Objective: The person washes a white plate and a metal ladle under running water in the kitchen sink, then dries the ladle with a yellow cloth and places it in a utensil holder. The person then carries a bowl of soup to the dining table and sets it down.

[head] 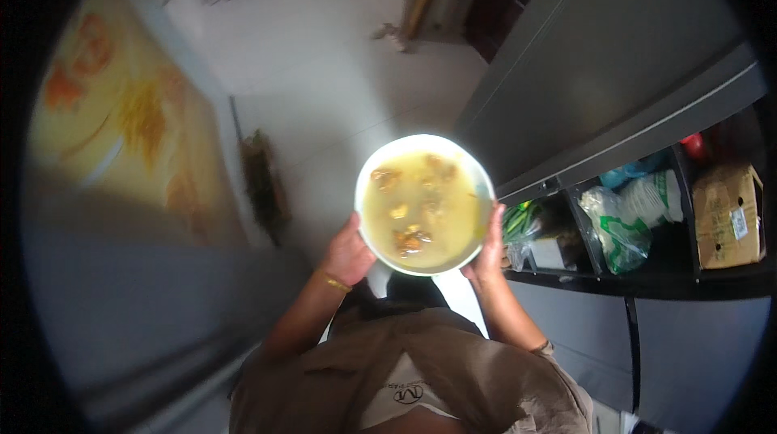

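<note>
A round white bowl (391,146) is held level in front of my body, one hand on each side. Pale yellow soup (388,203) fills much of it, and brownish chunks (413,241) show at the surface. My left hand (351,257) grips the bowl's lower left side, and a gold-coloured bracelet circles that wrist. On the lower right side, my right hand (487,252) has its thumb up along the rim. The fingers beneath the bowl are hidden.
At right stands a dark cabinet (595,70) with open shelf cubbies holding a cardboard box (725,221), plastic bags (619,234) and green vegetables (521,218). A panel with a food picture (133,118) is at left. Near it, a dark object (262,182) sits on the tiled floor (291,70).
</note>
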{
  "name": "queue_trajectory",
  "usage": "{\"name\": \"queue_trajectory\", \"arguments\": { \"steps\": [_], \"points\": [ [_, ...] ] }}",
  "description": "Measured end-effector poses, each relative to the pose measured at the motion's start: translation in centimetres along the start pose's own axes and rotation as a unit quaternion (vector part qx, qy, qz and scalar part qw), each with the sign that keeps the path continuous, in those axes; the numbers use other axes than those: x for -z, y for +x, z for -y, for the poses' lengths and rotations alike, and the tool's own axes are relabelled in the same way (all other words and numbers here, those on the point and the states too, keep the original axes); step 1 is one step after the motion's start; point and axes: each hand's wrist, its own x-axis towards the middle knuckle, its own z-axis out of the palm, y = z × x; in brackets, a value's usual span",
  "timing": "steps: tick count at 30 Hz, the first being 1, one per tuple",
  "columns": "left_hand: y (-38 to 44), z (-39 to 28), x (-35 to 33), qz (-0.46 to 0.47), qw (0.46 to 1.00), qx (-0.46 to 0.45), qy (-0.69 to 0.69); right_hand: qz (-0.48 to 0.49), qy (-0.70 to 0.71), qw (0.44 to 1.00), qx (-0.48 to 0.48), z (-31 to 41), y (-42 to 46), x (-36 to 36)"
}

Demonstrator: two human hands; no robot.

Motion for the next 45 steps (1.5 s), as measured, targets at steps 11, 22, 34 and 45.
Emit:
{"name": "queue_trajectory", "arguments": {
  "steps": [11, 22, 34, 45],
  "points": [
    [3.8, -6.8, 2.8, 0.051, 0.998, -0.048, -0.003, 0.096, 0.027, 0.995, 0.006, -3.0, 7.5, -4.4],
    [2.5, -6.6, 2.9, 0.062, 0.997, 0.029, -0.028, 0.032, -0.003, 0.999, 0.02, -2.6, 4.9, -4.4],
    [4.7, -11.0, -0.2, 0.103, 0.98, 0.17, -0.031, -0.049, 0.05, 0.996, 0.059, -3.4, 2.5, -5.7],
    [2.8, -11.7, -2.3, 0.131, 0.982, 0.138, -0.002, -0.006, 0.067, 0.995, 0.071, -0.9, 1.6, -7.4]
  ]
}}
